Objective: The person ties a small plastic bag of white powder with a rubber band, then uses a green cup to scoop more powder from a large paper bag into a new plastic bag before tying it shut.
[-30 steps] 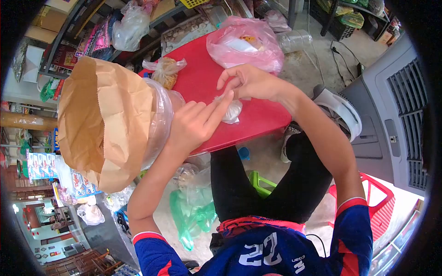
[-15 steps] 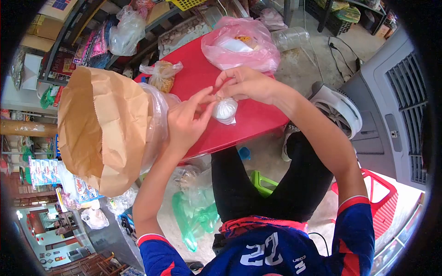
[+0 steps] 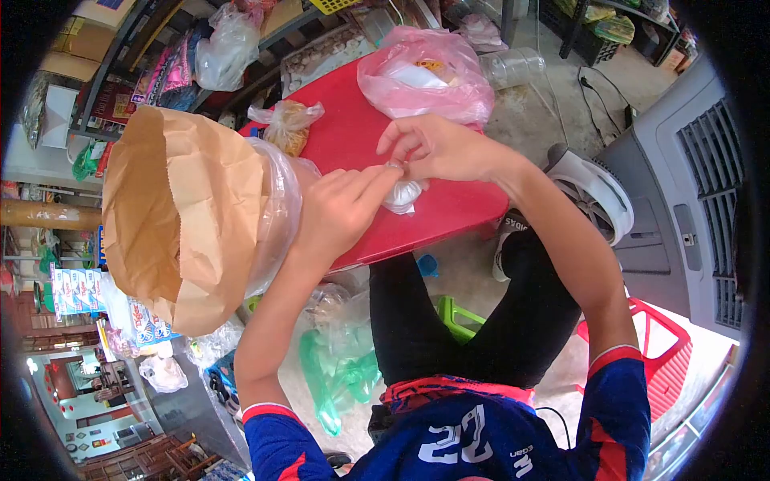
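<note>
A small clear plastic bag with white contents (image 3: 403, 197) rests on the red table (image 3: 337, 144), near its front edge. At the bag's gathered neck, my right hand (image 3: 449, 151) pinches with thumb and forefinger, its other fingers curled above. My left hand (image 3: 343, 210) meets it there from the left, closed, with its fingertips against the same neck and partly covering the bag. Just behind my left hand sits a knotted plastic bag of yellowish-brown food (image 3: 289, 132).
A large open brown paper bag (image 3: 216, 216) inside clear plastic stands at the left. A pink plastic bag (image 3: 425, 80) lies on the table's far end. To the right are a grey air cooler (image 3: 642, 216) and a red stool (image 3: 670, 345). A green bag (image 3: 337, 377) is on the floor.
My left hand has closed its spread fingers and moved right onto the bag's neck, covering more of it. My right hand stays at the neck. The view has shifted slightly.
</note>
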`<state>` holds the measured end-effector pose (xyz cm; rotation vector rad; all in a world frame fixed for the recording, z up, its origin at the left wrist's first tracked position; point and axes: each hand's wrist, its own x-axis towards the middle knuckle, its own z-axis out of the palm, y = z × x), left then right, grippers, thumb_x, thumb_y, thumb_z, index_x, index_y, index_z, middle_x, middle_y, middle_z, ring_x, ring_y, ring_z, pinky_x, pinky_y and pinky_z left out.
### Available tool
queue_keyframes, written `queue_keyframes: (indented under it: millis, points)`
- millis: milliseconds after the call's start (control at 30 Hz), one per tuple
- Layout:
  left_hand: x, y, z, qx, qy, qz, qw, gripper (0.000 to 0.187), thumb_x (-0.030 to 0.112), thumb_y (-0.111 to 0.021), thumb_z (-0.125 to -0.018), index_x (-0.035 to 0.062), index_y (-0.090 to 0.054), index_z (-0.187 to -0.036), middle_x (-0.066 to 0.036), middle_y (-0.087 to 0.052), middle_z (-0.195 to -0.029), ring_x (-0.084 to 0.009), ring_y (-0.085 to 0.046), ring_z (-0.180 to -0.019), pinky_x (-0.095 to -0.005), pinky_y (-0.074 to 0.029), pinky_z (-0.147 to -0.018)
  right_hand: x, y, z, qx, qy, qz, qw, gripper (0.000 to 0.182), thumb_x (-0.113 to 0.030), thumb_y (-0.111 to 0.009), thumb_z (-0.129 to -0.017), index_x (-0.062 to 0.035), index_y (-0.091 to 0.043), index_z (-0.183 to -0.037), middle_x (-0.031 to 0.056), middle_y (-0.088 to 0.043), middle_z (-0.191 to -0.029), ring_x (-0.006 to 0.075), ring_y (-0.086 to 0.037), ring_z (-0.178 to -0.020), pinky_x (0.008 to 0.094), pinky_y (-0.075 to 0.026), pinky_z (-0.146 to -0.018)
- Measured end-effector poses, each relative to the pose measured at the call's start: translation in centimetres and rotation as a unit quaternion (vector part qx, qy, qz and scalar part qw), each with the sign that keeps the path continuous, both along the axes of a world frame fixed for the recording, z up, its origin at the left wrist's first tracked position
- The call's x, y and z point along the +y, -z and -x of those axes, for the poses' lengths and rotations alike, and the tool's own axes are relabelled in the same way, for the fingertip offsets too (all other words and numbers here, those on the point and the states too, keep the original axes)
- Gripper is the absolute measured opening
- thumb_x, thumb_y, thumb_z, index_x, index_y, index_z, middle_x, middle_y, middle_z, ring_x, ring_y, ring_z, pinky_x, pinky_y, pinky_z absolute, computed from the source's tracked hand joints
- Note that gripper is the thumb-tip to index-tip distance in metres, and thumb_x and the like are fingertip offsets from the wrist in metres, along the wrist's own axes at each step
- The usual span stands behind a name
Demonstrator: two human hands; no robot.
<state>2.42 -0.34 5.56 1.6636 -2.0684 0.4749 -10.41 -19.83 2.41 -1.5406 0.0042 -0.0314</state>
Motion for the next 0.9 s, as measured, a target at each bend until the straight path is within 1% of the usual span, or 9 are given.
queue_keyframes:
  millis: [167,233,367,467,533,633,733,833,900]
  points:
    - [0.1,-0.2,-0.5,-0.024,0.035,-0.009,0.999,0.039,-0.001,-0.081,-0.076,0.0037,-0.072,-0.114,-0.007,-0.076,-0.093,-0.0218,-0.070,-0.070,-0.0344,-0.052,-0.058,0.4,-1.6,0.6,0.023,0.012,0.020,0.999,0.036,0.006,-0.065,-0.085,0.0026,-0.058,-0.120,0.0103,-0.071,-0.090,0.0127,-0.064,-0.066,0.0264,-0.051,-0.062]
    - [0.1,0.1,-0.7,0.002,0.058,0.019,0.998,0.042,-0.002,-0.081,-0.075,0.0031,-0.072,-0.116,-0.006,-0.076,-0.091,-0.0208,-0.069,-0.068,-0.0338,-0.050,-0.056,0.3,-1.7,0.8,0.030,0.006,0.005,1.000,0.036,0.006,-0.065,-0.085,0.0027,-0.058,-0.121,0.0100,-0.071,-0.090,0.0122,-0.064,-0.067,0.0261,-0.051,-0.062]
    - [0.5,0.4,-0.8,-0.013,0.063,0.029,0.997,0.049,-0.003,-0.083,-0.073,0.0029,-0.072,-0.120,-0.006,-0.074,-0.086,-0.0189,-0.065,-0.062,-0.0326,-0.048,-0.053,0.2,-1.1,0.7,0.024,-0.009,-0.024,0.999,0.038,0.005,-0.065,-0.085,0.0022,-0.058,-0.123,0.0087,-0.071,-0.088,0.0114,-0.064,-0.068,0.0256,-0.050,-0.062]
    - [0.5,0.9,-0.8,-0.024,0.061,0.039,0.997,0.050,-0.001,-0.081,-0.072,0.0032,-0.072,-0.121,-0.004,-0.070,-0.080,-0.0176,-0.061,-0.059,-0.0324,-0.046,-0.052,0.1,-1.2,0.6,0.031,-0.014,0.002,0.999,0.040,0.005,-0.066,-0.085,0.0014,-0.058,-0.124,0.0077,-0.070,-0.088,0.0110,-0.063,-0.068,0.0257,-0.050,-0.063]
    - [0.2,1.5,-0.8,-0.021,0.054,0.051,0.997,0.050,0.005,-0.078,-0.072,0.0040,-0.073,-0.122,-0.002,-0.064,-0.073,-0.0167,-0.056,-0.057,-0.0322,-0.044,-0.053,-0.1,-1.0,0.5,0.031,-0.027,-0.017,0.999,0.040,0.004,-0.066,-0.085,0.0005,-0.059,-0.124,0.0062,-0.070,-0.090,0.0104,-0.063,-0.072,0.0252,-0.050,-0.065]
    - [-0.5,1.1,-0.8,0.010,0.068,0.027,0.997,0.059,-0.006,-0.080,-0.069,0.0047,-0.069,-0.126,-0.005,-0.072,-0.082,-0.0198,-0.063,-0.059,-0.0329,-0.049,-0.053,-0.1,-0.2,0.1,0.015,-0.031,-0.051,0.998,0.040,0.004,-0.065,-0.085,-0.0011,-0.059,-0.124,0.0037,-0.069,-0.095,0.0088,-0.063,-0.081,0.0238,-0.050,-0.070]
    - [-0.9,0.7,-0.7,0.034,0.067,-0.007,0.997,0.061,-0.005,-0.079,-0.068,0.0065,-0.068,-0.127,-0.006,-0.072,-0.083,-0.0212,-0.065,-0.061,-0.0338,-0.050,-0.055,0.0,0.6,-0.2,0.003,-0.035,-0.097,0.995,0.038,0.003,-0.064,-0.086,-0.0025,-0.060,-0.123,0.0017,-0.067,-0.100,0.0070,-0.062,-0.089,0.0220,-0.049,-0.074]
    - [-1.1,0.8,-0.7,0.050,0.065,-0.006,0.997,0.058,-0.002,-0.079,-0.068,0.0073,-0.069,-0.125,-0.007,-0.072,-0.083,-0.0224,-0.066,-0.063,-0.0346,-0.052,-0.057,-0.2,1.0,-0.3,0.007,-0.039,-0.125,0.991,0.035,0.003,-0.064,-0.086,-0.0036,-0.060,-0.121,0.0007,-0.067,-0.103,0.0059,-0.062,-0.093,0.0212,-0.048,-0.077]
    - [-1.0,0.7,-0.5,0.059,0.064,-0.004,0.996,0.054,-0.002,-0.076,-0.069,0.0077,-0.069,-0.122,-0.006,-0.068,-0.078,-0.0226,-0.065,-0.061,-0.0354,-0.051,-0.057,-0.1,1.1,-0.4,0.007,-0.042,-0.138,0.990,0.033,0.003,-0.064,-0.086,-0.0041,-0.060,-0.118,-0.0002,-0.066,-0.103,0.0053,-0.061,-0.093,0.0211,-0.048,-0.078]
